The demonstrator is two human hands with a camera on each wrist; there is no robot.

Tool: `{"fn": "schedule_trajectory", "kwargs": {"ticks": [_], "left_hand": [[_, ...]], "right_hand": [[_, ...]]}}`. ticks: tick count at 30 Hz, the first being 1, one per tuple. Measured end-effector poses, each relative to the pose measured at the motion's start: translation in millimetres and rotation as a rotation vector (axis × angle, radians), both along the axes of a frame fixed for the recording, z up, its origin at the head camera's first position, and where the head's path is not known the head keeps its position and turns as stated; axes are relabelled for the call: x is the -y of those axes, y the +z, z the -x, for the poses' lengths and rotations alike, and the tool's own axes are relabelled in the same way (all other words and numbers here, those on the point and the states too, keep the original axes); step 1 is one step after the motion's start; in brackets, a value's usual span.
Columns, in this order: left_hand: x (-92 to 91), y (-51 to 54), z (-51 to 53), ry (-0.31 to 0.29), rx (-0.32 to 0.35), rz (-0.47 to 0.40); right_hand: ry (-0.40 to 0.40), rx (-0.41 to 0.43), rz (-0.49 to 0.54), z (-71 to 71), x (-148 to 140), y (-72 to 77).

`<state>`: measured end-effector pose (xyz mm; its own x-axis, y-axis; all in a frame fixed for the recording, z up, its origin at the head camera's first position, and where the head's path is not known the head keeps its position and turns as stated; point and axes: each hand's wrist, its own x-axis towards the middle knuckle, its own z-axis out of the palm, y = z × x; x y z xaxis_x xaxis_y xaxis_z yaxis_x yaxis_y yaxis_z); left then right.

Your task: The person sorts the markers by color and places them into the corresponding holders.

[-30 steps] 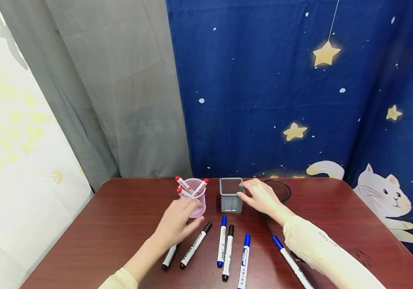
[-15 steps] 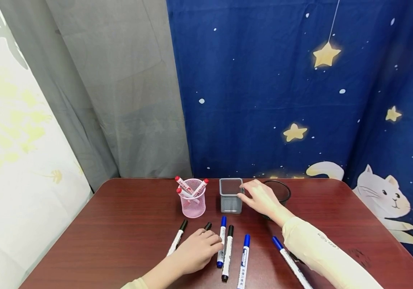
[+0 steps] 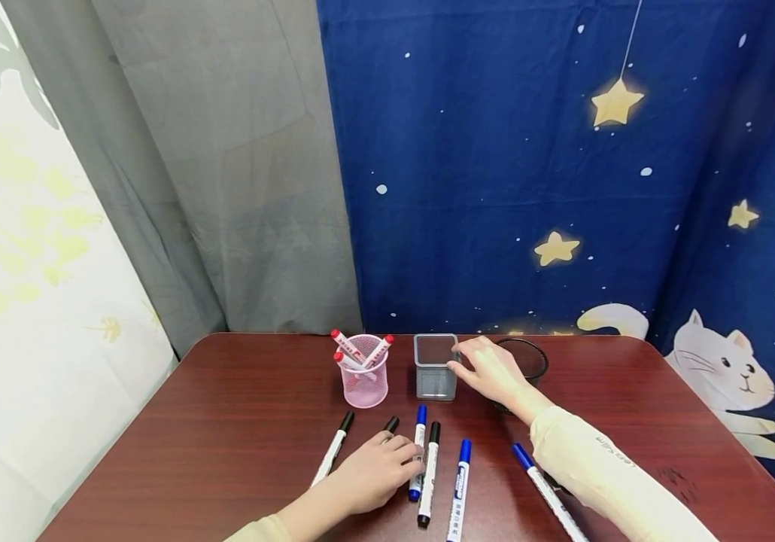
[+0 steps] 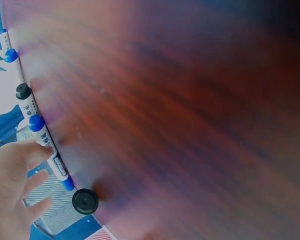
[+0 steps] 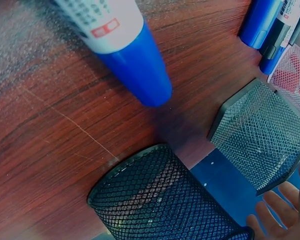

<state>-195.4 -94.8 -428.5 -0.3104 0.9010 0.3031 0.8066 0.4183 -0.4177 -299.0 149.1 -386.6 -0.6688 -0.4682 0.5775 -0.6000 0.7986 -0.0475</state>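
My left hand [image 3: 377,472] reaches over a blue-capped whiteboard marker [image 3: 421,425], thumb and fingers on either side of its white barrel. In the left wrist view the thumb covers part of that marker [image 4: 57,164]. A black-capped marker [image 3: 391,425] lies partly hidden under this hand. My right hand [image 3: 492,369] rests against the right rim of a square grey mesh pen holder [image 3: 436,382], its fingers fairly straight. Behind the right hand stands a round black mesh holder [image 3: 531,361], also large in the right wrist view. A pink mesh holder [image 3: 365,390] contains red-capped markers [image 3: 379,351].
Black-capped markers [image 3: 333,450] [image 3: 430,474] lie on either side of the left hand. Blue-capped markers [image 3: 459,489] [image 3: 550,493] lie farther right on the brown table [image 3: 245,421], the last partly beside the right sleeve. Curtains [image 3: 469,188] hang behind the table's back edge.
The left hand has moved from near the pink holder toward me and right, down onto the blue-capped marker. The right hand stays at the grey holder.
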Motion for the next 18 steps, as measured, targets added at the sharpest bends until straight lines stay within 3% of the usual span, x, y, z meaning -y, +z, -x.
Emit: {"fn": "schedule_trajectory", "kwargs": {"ticks": [10,18], "left_hand": [[-0.4,-0.1,2.9,-0.004,0.025,0.019],[-5.8,-1.6,5.5,-0.029,-0.014,0.044]], "right_hand": [[-0.016,-0.015,-0.002,0.3,-0.1,0.4],[-0.019,-0.031,-0.01,1.3,1.0,1.3]]}}
